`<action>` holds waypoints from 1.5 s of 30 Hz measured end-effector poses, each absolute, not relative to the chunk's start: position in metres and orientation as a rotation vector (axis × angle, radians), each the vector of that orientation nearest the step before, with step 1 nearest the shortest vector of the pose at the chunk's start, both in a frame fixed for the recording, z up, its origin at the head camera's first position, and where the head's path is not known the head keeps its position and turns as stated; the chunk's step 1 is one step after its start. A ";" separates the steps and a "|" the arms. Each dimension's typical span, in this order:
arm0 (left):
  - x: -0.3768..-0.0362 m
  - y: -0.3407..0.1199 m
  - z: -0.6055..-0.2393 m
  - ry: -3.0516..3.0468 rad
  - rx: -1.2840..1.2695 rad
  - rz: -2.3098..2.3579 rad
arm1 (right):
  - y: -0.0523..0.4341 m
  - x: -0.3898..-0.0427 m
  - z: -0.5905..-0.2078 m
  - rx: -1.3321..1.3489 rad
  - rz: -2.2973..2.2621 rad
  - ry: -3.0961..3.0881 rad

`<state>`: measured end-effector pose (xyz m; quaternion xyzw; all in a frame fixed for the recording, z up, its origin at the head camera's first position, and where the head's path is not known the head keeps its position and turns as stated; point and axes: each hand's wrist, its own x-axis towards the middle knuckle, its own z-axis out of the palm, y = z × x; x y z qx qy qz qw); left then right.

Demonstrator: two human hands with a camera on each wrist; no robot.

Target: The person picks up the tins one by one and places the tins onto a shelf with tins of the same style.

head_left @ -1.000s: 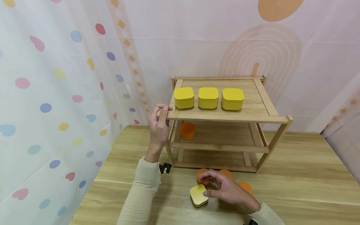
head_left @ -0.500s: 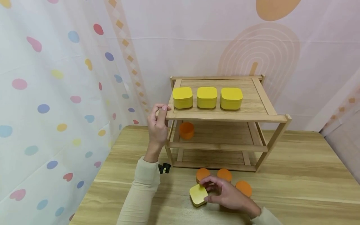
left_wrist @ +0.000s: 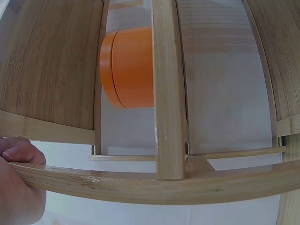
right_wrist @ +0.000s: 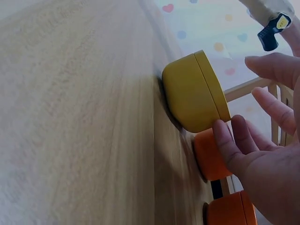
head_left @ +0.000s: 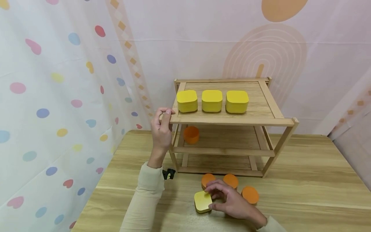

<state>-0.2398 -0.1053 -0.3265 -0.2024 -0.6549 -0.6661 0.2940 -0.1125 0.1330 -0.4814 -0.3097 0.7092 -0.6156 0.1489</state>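
My left hand (head_left: 161, 129) grips the front left corner of a wooden shelf rack (head_left: 232, 121), fingers curled over the top rail. In the left wrist view its fingers wrap the wooden bar (left_wrist: 108, 185). My right hand (head_left: 230, 199) is beside a yellow rounded-square lidded box (head_left: 203, 202) standing on the table. In the right wrist view, one fingertip (right_wrist: 222, 129) touches this box (right_wrist: 190, 93) near its lid seam, while other fingers stand apart from it. Three matching yellow boxes (head_left: 212, 101) sit in a row on the rack's top tier.
Round orange boxes (head_left: 230, 181) stand on the table in front of the rack, close behind and beside my right hand. Another orange lidded round box (head_left: 191, 135) sits at the left of the middle tier. A patterned curtain (head_left: 72, 64) hangs behind the wooden table (head_left: 313, 180).
The yellow box on the table has turned slightly to sit squarer, with my right fingers at its side. My left hand stays on the rack corner.
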 end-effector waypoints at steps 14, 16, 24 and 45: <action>-0.239 -0.106 -0.326 -1.743 -0.545 -1.780 | 0.130 -0.111 -0.482 -0.727 -1.708 2.026; -0.239 -0.106 -0.326 -1.742 -0.544 -1.778 | 0.130 -0.111 -0.482 -0.751 -1.677 2.042; -0.238 -0.106 -0.324 -1.749 -0.535 -1.759 | 0.129 -0.115 -0.482 -0.879 -1.449 2.112; -0.238 -0.106 -0.325 -1.759 -0.535 -1.749 | 0.124 -0.134 -0.487 -1.021 -1.340 2.027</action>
